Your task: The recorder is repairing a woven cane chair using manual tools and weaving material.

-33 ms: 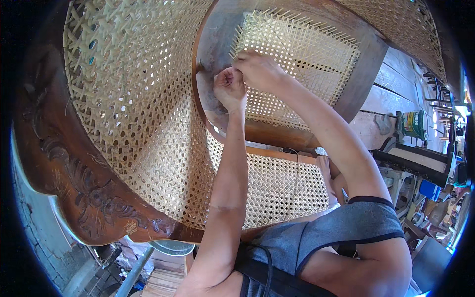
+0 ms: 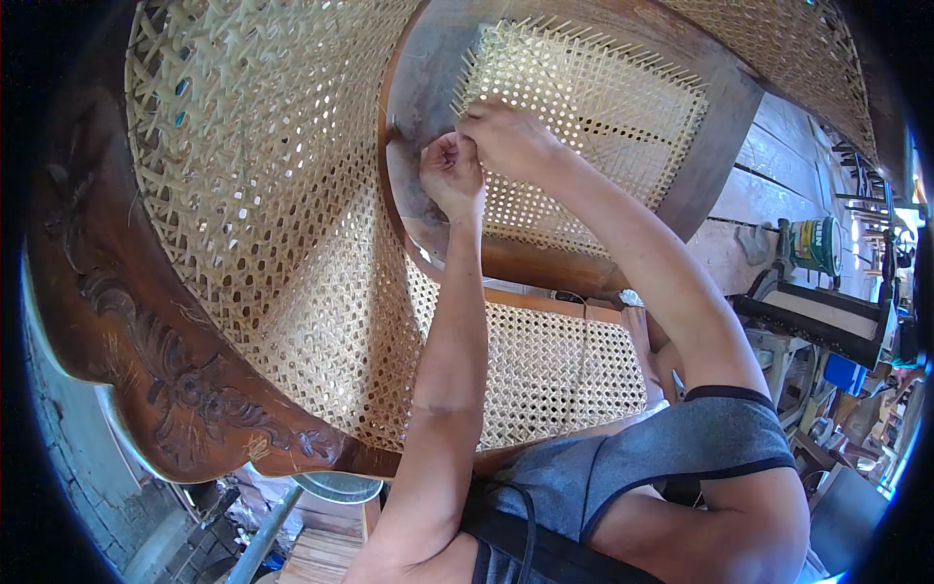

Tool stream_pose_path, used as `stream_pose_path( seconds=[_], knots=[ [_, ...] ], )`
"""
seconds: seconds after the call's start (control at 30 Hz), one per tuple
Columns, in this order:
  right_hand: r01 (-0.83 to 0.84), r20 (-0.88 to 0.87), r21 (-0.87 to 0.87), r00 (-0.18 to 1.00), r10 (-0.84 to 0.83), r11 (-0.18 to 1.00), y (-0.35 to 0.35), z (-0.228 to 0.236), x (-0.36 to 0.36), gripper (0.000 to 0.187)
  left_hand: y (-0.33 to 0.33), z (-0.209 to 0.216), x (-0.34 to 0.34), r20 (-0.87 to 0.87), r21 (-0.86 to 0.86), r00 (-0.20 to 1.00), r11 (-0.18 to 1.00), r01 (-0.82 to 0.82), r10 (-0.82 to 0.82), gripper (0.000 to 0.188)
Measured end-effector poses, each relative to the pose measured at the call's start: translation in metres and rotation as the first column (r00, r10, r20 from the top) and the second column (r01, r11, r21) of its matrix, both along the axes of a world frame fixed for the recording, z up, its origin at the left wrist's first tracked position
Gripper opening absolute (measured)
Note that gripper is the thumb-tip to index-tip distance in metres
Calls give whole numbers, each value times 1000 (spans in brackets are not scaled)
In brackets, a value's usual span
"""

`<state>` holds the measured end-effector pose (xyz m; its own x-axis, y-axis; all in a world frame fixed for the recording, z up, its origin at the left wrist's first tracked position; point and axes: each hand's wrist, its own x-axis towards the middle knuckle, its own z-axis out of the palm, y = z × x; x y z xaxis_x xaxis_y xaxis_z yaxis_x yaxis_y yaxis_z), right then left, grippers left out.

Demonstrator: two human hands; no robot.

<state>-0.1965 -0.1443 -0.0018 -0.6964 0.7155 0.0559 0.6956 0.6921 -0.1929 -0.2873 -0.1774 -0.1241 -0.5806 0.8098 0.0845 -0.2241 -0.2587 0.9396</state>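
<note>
A square woven cane panel (image 2: 623, 107) is set in a wide dark wooden seat frame (image 2: 725, 136). Short loose cane ends stick out along its far and left edges. At the panel's left edge my two hands meet. My left hand (image 2: 453, 180) is closed, with its fingers curled in toward the palm. Beside it and touching it, my right hand (image 2: 511, 143) is bent down with its fingers pinched together. Whatever sits between the fingers of either hand is too small or hidden to make out.
A large curved cane backrest (image 2: 282, 224) with a carved wooden rim (image 2: 165, 360) fills the left. Below the seat is another cane panel (image 2: 555, 370). A green can (image 2: 815, 245) stands on the right near a dark-framed piece (image 2: 817, 307), and a blue box (image 2: 844, 374) lies beyond.
</note>
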Motion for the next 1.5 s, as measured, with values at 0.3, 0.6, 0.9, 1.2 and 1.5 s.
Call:
stream_pose_path(
  seconds=[0.3,0.6,0.9,1.2,1.5],
  knots=[
    [143,-353,-102,920,-171,984,9,-2,2,33,10,32,-19,-41,-220,999,975,-39,30,15],
    [106,-458,-41,882,-112,994,9,-9,9,37,10,46,-17,-46,-59,999,998,17,-20,18],
    [93,-92,-84,991,-101,992,7,9,2,36,7,48,-5,-206,-171,978,984,-55,19,23],
    [55,50,-10,997,-55,998,4,2,-6,28,3,38,-6,-48,-125,999,992,-6,0,18],
    [233,-458,-131,848,-268,964,8,0,16,30,13,45,-18,23,-79,999,996,31,-30,13]
  ],
)
